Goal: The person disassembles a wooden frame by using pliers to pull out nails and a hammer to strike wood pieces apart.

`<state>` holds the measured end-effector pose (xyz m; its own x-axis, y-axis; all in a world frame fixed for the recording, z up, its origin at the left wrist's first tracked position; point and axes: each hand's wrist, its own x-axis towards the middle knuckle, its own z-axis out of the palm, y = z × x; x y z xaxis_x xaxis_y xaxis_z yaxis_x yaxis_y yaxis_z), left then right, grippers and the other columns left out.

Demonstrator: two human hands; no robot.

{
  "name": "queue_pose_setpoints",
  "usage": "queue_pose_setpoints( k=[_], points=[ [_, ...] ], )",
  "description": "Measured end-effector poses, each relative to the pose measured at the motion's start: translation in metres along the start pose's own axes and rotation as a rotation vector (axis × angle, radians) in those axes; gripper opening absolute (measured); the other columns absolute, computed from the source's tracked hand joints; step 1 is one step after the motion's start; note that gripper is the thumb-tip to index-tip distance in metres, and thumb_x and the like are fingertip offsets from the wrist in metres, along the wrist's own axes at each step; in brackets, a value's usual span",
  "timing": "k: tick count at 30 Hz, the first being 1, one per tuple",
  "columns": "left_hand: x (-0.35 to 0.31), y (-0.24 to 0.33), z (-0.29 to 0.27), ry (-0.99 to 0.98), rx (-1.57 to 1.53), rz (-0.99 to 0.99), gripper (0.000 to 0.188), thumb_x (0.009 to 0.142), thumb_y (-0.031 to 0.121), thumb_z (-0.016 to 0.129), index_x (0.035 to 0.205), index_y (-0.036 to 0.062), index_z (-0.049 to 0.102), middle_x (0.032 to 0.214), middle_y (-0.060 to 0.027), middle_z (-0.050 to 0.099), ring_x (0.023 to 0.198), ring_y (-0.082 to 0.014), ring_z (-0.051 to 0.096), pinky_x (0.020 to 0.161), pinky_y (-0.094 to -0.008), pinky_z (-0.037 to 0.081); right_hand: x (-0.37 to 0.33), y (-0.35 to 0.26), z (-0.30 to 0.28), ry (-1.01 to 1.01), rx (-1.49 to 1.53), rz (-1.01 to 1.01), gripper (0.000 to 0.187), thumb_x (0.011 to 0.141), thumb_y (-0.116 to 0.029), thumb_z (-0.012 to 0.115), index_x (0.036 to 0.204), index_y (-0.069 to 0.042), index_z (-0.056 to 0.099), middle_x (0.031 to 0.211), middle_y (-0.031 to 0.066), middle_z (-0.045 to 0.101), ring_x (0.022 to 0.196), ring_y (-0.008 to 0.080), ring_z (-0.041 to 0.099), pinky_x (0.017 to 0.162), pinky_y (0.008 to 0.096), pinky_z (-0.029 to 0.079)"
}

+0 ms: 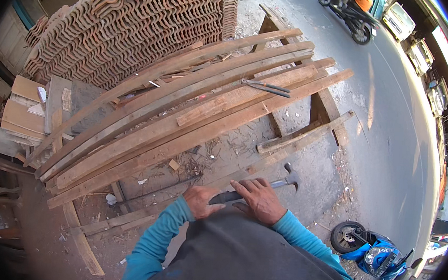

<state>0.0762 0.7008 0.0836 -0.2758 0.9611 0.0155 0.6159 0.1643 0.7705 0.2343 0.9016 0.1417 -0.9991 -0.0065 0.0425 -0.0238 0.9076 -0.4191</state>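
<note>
A claw hammer (225,197) with a dark grip and metal head lies across in front of my body, its head pointing right. My right hand (264,202) is closed over the handle toward the head, the fingers draped across it. At the grip's end, my left hand (200,202) is closed round it, partly hiding it. Just beyond my hands a long wooden beam (287,148) runs diagonally. Farther off, pincers with dark handles (267,88) rest on a stack of long wooden beams (205,111), touched by neither hand.
Stacked clay roof tiles (137,31) stand at the far left. Wooden supports (327,114) hold the beams. Wood scraps (174,164) and debris litter the ground. A blue motorcycle (374,254) is parked at right; another motorcycle (347,13) with a rider is on the road.
</note>
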Motion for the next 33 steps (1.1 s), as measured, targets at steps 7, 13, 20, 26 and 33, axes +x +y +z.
queue_pose_setpoints(
  k=[7, 13, 20, 26, 33],
  points=[
    [0.126, 0.048, 0.055, -0.006, -0.042, 0.163, 0.042, 0.083, 0.029, 0.080, 0.116, 0.0063, 0.069, 0.111, -0.0147, 0.071, 0.104, -0.0352, 0.067, 0.091, -0.0424, 0.054, -0.168, 0.085, 0.037, -0.032, 0.239, 0.597, 0.031, 0.090, -0.028, 0.068, 0.108, -0.004, 0.058, 0.092, 0.0218, 0.068, 0.086, 0.0444, 0.066, 0.073, 0.0512, 0.052],
    [0.180, -0.075, 0.015, 0.562, 0.585, -0.305, 0.077, 0.075, 0.030, 0.084, 0.140, 0.0082, 0.050, 0.141, -0.0158, 0.054, 0.133, -0.0391, 0.046, 0.110, -0.0544, 0.036, -0.264, 0.098, 0.059, 0.180, 0.376, 1.112, 0.041, 0.092, -0.039, 0.070, 0.102, 0.000, 0.060, 0.088, 0.0283, 0.067, 0.086, 0.0494, 0.065, 0.072, 0.0536, 0.050],
    [0.185, -0.174, -0.017, 0.521, 0.799, -0.536, 0.077, 0.072, 0.025, 0.086, 0.139, 0.0127, 0.049, 0.139, -0.0161, 0.053, 0.134, -0.0372, 0.044, 0.108, -0.0582, 0.032, -0.283, 0.149, 0.093, 0.251, 0.420, 1.128, 0.038, 0.092, -0.035, 0.071, 0.099, 0.001, 0.061, 0.081, 0.0292, 0.065, 0.080, 0.0502, 0.064, 0.067, 0.0529, 0.049],
    [0.206, -0.151, -0.032, 0.581, 0.647, -0.646, 0.058, 0.071, 0.028, 0.088, 0.118, 0.0131, 0.057, 0.116, -0.0148, 0.060, 0.118, -0.0392, 0.056, 0.099, -0.0538, 0.043, -0.286, 0.211, 0.112, 0.289, 0.365, 0.994, 0.035, 0.089, -0.032, 0.074, 0.099, -0.001, 0.061, 0.080, 0.0281, 0.065, 0.077, 0.0496, 0.063, 0.066, 0.0526, 0.050],
    [0.197, -0.083, 0.029, 0.791, 0.021, -0.662, 0.049, 0.081, 0.031, 0.081, 0.113, 0.0045, 0.056, 0.112, -0.0201, 0.068, 0.105, -0.0382, 0.065, 0.088, -0.0457, 0.052, -0.234, 0.232, -0.023, 0.263, 0.391, 1.153, 0.038, 0.092, -0.034, 0.072, 0.100, 0.003, 0.063, 0.080, 0.0254, 0.067, 0.077, 0.0407, 0.069, 0.069, 0.0466, 0.051]
  ],
)
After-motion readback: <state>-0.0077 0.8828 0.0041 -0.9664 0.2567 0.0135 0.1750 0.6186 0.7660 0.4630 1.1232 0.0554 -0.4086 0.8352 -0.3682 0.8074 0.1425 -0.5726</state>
